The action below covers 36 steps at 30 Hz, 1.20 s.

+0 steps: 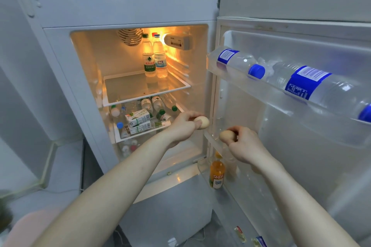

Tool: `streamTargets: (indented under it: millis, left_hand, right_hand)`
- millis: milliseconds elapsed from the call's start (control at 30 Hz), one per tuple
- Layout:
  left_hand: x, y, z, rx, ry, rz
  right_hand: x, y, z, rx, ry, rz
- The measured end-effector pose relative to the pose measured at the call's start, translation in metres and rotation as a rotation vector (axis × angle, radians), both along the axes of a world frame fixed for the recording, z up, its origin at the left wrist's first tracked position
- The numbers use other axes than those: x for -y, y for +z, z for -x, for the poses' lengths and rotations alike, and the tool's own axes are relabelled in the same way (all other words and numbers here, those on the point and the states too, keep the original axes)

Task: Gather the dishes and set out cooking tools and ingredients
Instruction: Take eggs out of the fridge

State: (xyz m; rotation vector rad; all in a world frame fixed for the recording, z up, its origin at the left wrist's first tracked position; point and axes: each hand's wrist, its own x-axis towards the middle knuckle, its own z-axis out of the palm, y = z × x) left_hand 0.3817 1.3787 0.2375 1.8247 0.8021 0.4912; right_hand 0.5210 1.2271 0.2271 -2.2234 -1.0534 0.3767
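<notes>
My left hand (183, 126) pinches a pale egg (202, 122) between thumb and curled fingers, held in the gap between the fridge cavity and the open door. My right hand (244, 146) grips a second, browner egg (227, 136), fingers wrapped over its far side, just above the edge of a clear door rack (212, 143). The two eggs are near each other, not touching.

Risks, as I judge them: both hands are occupied, so nothing is free to shut the fridge door (301, 126); nudging it with an elbow or wrist could knock an egg against the rack edge. Shells are smooth, possibly damp from the cold; a loose pinch may let one slip, a tight one may crack it. Knocking the eggs together as I withdraw is the other hazard.

Containers:
- Upper glass shelf (146, 88): two water bottles (154, 60) upright at the back.
- Lower shelf: bottles lying on their sides, plus two green-and-white cartons (138, 121) stacked.
- Upper door bin (281, 94): two large blue-labelled bottles (301, 84) lying flat.
- Bottom door bin: an orange drink bottle (216, 174) upright.
</notes>
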Motion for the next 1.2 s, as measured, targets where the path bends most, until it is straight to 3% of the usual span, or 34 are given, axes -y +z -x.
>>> streamTargets:
  millis: [167,267,467,700,867,1067,1200]
  left_hand:
    - [0.02,-0.008,0.064,0.334,0.138,0.357]
    - [0.037,-0.013,0.112,0.494,0.217,0.489]
    - [0.079,-0.043,0.224,0.768,0.459,0.673]
    - [0.157,-0.064,0.326,0.927,0.827,0.576]
    - [0.233,-0.074,0.369,0.929,1.1,0.444]
    - [0.345,-0.085,0.378,0.974,1.467,0.366]
    - [0.436,-0.095,0.367,1.102,1.73,0.304]
  right_hand:
    - [0.011,0.011,0.026,-0.139,0.056,-0.217]
    - [0.012,0.019,0.062,-0.334,0.187,-0.325]
    - [-0.011,0.015,0.156,-0.612,0.514,-0.301]
    - [-0.033,-0.004,0.257,-0.751,0.888,-0.088]
    - [-0.03,-0.015,0.32,-0.759,1.201,0.064]
    - [0.006,-0.034,0.388,-0.774,1.508,0.239]
    - [0.067,-0.05,0.432,-0.756,1.727,0.368]
